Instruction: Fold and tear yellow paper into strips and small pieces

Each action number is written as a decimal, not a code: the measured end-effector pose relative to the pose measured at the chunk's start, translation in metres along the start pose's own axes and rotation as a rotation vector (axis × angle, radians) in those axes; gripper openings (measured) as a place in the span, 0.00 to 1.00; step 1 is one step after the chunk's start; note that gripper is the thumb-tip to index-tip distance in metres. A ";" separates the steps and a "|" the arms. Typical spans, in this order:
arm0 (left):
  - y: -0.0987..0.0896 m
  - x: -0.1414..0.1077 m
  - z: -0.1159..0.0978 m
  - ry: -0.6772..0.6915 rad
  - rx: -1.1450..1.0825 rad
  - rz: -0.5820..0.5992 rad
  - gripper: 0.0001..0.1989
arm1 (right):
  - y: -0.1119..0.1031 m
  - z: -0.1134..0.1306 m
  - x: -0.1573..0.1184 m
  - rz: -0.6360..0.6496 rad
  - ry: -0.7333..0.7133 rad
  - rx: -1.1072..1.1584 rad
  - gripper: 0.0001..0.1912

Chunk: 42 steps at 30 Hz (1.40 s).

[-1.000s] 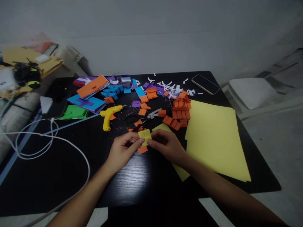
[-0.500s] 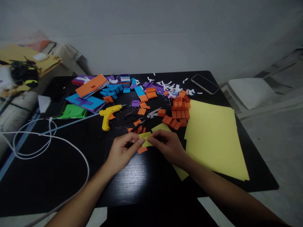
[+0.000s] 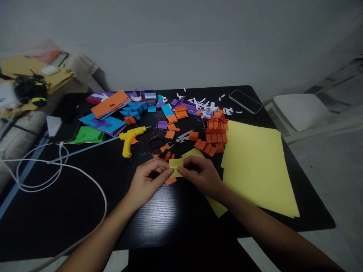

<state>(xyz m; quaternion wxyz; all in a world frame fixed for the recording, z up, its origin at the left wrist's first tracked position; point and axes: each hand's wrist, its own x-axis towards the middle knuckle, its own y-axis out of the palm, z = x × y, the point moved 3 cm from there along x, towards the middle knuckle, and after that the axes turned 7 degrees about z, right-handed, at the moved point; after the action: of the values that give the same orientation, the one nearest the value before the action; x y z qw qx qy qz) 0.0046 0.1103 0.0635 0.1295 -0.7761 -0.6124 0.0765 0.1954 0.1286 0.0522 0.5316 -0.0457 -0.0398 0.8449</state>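
Between my two hands is a small yellow piece of paper (image 3: 176, 164) with a crease across it. My left hand (image 3: 148, 179) pinches its left edge between thumb and fingers. The right edge is gripped the same way by my right hand (image 3: 202, 175). Just below the piece lies an orange paper scrap (image 3: 171, 180). Scissors (image 3: 178, 139) with black handles rest beyond my hands, their blades partly open. A yellow paper strip (image 3: 217, 207) lies partly under my right hand and forearm.
Yellow sheets (image 3: 255, 170) are stacked at the right. A yellow glue gun (image 3: 129, 140) lies left of the scissors. Folded orange pieces (image 3: 217, 130), white scraps (image 3: 200, 104) and a phone (image 3: 245, 101) sit farther back. A white cable (image 3: 85, 173) loops across the left side.
The yellow piece has turned more upright and level and shows more of its face. My left thumb has slid off its middle toward the left edge.
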 end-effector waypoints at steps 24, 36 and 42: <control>-0.006 0.002 -0.001 0.035 0.048 0.032 0.09 | -0.003 0.000 0.003 0.052 0.010 0.006 0.07; -0.001 0.000 0.000 0.025 0.019 0.106 0.08 | 0.001 0.004 0.001 0.055 -0.015 -0.069 0.12; 0.000 0.000 0.005 -0.004 -0.014 0.096 0.07 | 0.001 0.002 0.002 0.048 -0.011 -0.063 0.14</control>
<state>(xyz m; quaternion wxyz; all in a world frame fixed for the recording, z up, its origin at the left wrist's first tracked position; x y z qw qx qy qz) 0.0037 0.1105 0.0590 0.1189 -0.8055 -0.5750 0.0797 0.1932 0.1297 0.0537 0.5093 -0.0589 -0.0681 0.8559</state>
